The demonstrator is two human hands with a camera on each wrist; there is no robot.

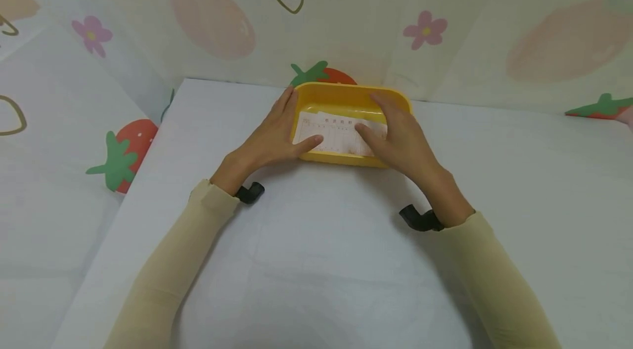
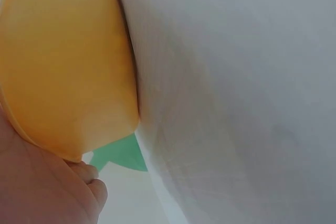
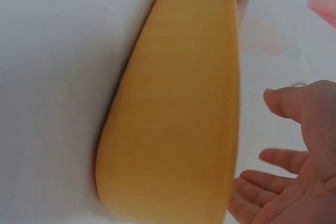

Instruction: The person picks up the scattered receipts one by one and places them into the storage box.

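A yellow plastic tray with rounded corners lies at the back of the white table. Inside it are printed white paper slips, partly covered from above by the right hand. My left hand is at the tray's left end, its fingers stretched along the rim to the back corner and its thumb reaching over the slips. At the opposite end my right hand has its fingers and thumb spread over the rim. In the right wrist view, the thumb stands well apart from the tray's wall.
Behind the tray rises a pale cloth backdrop printed with strawberries, flowers and hearts. The white tabletop stretches in front of the tray and to both sides. Black wrist mounts stick out inward from both cuffs.
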